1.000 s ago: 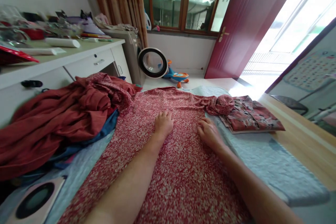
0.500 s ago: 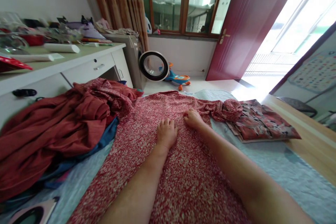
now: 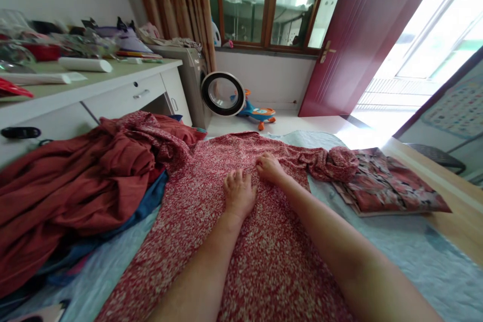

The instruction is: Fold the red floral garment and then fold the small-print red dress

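A red garment with a small white floral print (image 3: 260,256) lies spread flat on a pale blue bed cover (image 3: 396,241). My left hand (image 3: 239,193) rests palm down on its middle, fingers apart. Just beyond it, my right hand (image 3: 269,167) presses on the cloth near the garment's upper part, fingers curled a little against the fabric. One sleeve (image 3: 332,161) is bunched up to the right.
A heap of rust-red and blue clothes (image 3: 75,186) lies at the left. A folded patterned garment (image 3: 388,188) sits at the right beside a wooden edge (image 3: 453,196). A cluttered white desk (image 3: 94,90), a washing machine (image 3: 211,90), a toy car (image 3: 256,110) and an open door (image 3: 362,35) stand beyond.
My right hand has slid from the garment's right side up and leftward, close to my left hand. My left hand has stayed almost in place.
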A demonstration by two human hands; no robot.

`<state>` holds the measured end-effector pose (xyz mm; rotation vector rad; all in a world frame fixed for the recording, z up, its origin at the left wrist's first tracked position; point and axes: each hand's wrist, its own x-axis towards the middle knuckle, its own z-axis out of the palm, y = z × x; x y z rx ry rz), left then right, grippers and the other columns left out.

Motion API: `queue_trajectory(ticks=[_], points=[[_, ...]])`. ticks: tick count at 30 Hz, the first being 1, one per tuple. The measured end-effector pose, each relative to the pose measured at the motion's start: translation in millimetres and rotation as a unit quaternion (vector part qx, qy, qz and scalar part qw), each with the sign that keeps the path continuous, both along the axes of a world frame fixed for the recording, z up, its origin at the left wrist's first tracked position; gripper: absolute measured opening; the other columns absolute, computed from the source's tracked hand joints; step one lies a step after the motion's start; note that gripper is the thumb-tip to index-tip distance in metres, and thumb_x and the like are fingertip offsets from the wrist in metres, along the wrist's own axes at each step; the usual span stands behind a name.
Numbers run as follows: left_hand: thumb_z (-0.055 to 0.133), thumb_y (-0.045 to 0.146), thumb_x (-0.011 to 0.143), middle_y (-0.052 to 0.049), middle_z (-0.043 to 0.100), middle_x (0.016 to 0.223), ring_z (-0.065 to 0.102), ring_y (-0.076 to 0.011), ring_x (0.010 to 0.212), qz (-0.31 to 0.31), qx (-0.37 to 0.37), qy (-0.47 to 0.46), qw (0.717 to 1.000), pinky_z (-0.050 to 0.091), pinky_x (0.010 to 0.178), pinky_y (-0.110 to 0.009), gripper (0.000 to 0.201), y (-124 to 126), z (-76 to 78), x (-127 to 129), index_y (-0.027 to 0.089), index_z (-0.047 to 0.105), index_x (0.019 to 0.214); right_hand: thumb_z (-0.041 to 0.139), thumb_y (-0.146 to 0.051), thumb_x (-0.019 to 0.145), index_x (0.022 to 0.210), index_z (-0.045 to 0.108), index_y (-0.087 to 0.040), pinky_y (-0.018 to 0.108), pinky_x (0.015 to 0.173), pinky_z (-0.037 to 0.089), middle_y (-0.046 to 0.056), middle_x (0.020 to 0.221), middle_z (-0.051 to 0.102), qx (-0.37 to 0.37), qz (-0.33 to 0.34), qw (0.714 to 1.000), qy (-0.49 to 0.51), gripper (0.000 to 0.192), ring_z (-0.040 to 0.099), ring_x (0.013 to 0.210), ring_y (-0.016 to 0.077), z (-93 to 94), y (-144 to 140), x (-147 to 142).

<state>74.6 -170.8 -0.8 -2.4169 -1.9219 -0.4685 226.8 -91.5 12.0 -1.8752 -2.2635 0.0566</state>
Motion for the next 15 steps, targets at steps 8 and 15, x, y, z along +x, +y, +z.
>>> queue_trajectory(ticks=[8, 15], points=[[0.044, 0.049, 0.093, -0.014, 0.042, 0.151, 0.03, -0.0415, 0.141, 0.026, -0.034, 0.022, 0.999, 0.022, 0.111, -0.062, 0.054, 0.5, -7.6, 2.9, 0.024, 0.05, 0.14, 0.046, -0.04, 0.094, 0.126, 0.061, -0.024, 0.044, 0.101, 0.038, 0.011, 0.137, 0.053, -0.018, -0.077, 0.997, -0.007, 0.039, 0.048, 0.123, 0.0305, 0.2, 35.8, 24.8], [0.045, 0.049, 0.093, -0.014, 0.044, 0.15, 0.031, -0.0418, 0.14, 0.027, -0.027, 0.019, 0.999, 0.023, 0.111, -0.062, 0.053, -0.3, -7.3, 3.3, 0.025, 0.052, 0.139, 0.039, -0.043, 0.096, 0.124, 0.064, -0.025, 0.046, 0.104, 0.036, 0.01, 0.135, 0.057, -0.032, -0.095, 0.995, -0.005, 0.042, 0.048, 0.125, 0.0298, -3.3, 61.4, 31.2]])
